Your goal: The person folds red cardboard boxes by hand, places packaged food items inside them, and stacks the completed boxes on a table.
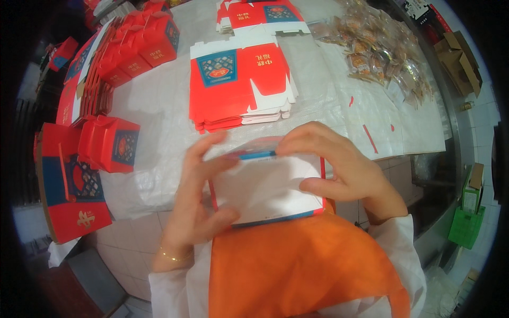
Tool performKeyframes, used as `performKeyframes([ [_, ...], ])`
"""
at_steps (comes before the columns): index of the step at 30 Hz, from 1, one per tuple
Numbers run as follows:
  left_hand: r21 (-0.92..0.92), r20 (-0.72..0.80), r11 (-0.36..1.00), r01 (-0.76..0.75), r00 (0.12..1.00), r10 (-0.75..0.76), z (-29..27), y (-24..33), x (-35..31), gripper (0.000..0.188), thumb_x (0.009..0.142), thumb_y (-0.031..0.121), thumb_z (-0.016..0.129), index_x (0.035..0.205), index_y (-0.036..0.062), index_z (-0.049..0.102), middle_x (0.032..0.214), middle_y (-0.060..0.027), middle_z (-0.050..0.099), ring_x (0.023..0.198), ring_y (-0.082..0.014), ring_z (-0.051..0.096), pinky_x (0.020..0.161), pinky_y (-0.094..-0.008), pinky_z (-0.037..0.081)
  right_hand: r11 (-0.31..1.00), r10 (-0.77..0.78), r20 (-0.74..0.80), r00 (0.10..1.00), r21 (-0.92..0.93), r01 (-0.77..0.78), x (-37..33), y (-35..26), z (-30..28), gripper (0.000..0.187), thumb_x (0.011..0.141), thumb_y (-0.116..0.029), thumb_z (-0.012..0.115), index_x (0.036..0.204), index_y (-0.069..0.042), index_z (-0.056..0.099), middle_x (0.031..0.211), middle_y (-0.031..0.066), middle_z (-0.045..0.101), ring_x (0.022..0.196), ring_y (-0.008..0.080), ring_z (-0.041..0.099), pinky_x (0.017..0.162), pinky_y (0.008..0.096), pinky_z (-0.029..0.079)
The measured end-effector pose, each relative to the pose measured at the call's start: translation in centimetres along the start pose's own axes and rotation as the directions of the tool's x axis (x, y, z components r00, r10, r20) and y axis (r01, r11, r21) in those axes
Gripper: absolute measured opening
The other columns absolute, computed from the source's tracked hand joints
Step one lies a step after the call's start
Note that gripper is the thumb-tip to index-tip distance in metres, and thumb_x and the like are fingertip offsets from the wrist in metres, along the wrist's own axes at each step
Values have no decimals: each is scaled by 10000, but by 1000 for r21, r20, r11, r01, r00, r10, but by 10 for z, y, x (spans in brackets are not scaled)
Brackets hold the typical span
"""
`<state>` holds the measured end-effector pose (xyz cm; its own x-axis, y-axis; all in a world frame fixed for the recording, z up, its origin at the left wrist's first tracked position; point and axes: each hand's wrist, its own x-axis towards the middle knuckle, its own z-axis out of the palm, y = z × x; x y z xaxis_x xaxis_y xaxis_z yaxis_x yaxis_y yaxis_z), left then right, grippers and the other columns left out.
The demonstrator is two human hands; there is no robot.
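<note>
Close against my orange apron I have a partly folded gift box [265, 188], its plain white side facing up. Red runs along its sides, with blue strips at the near and far edges. My right hand [339, 164] grips the far right corner, fingers curled over the far edge and thumb on the white panel. At the left side is my left hand [199, 191], somewhat blurred, its thumb and fingers spread apart around the edge. Just beyond lies a stack of flat red box blanks [233, 87] with blue pictured panels.
Folded red boxes [140, 50] with handles stand at the far left, more [110, 143] nearer. A larger red and blue carton [74, 183] leans at the table's left edge. Clear-wrapped packets [371, 50] pile up far right. Red scraps [369, 139] lie on the white-covered table [159, 106].
</note>
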<state>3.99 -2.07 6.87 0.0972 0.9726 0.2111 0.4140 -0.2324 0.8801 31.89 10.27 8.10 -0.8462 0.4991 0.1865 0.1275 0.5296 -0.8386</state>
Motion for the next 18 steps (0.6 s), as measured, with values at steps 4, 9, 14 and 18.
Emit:
performKeyframes([
  [4, -81, -133, 977, -197, 974, 185, 20, -51, -36, 1334, 654, 801, 767, 1605, 57, 199, 1676, -254, 143, 1563, -430, 148, 1245, -540, 163, 963, -31, 63, 998, -266, 46, -3, -8, -6, 823, 751, -316, 861, 1480, -126, 529, 1443, 193, 501, 1336, 393, 468, 1093, 467, 399],
  [9, -181, -82, 981, -65, 995, 50, 43, -62, -24, 1143, 793, 356, 769, 1621, -32, 83, 1694, -250, 103, 1588, -364, 115, 1261, -497, 135, 792, 104, 175, 979, -610, 25, -2, -44, 4, 1004, 702, -393, 898, 1567, -195, 428, 1476, 270, 431, 1363, 448, 419, 1132, 517, 322],
  [14, -19, -231, 949, -315, 925, 302, 52, -58, 14, 938, 835, 232, 619, 1584, -88, 153, 1645, -280, 206, 1550, -416, 178, 1255, -519, 177, 810, 131, 48, 990, -581, -79, 13, -13, -5, 1058, 662, -332, 893, 1577, -129, 403, 1513, 254, 397, 1390, 449, 398, 1157, 498, 332],
  [18, 412, -253, 779, -472, 762, 596, 36, -71, -16, 847, 868, 414, 732, 1511, -15, 385, 1499, -216, 454, 1365, -387, 469, 1102, -504, 399, 984, 162, -285, 945, 111, -136, -12, 25, -53, 1060, 724, -304, 855, 1599, -58, 309, 1530, 214, 421, 1392, 339, 465, 1163, 423, 383],
])
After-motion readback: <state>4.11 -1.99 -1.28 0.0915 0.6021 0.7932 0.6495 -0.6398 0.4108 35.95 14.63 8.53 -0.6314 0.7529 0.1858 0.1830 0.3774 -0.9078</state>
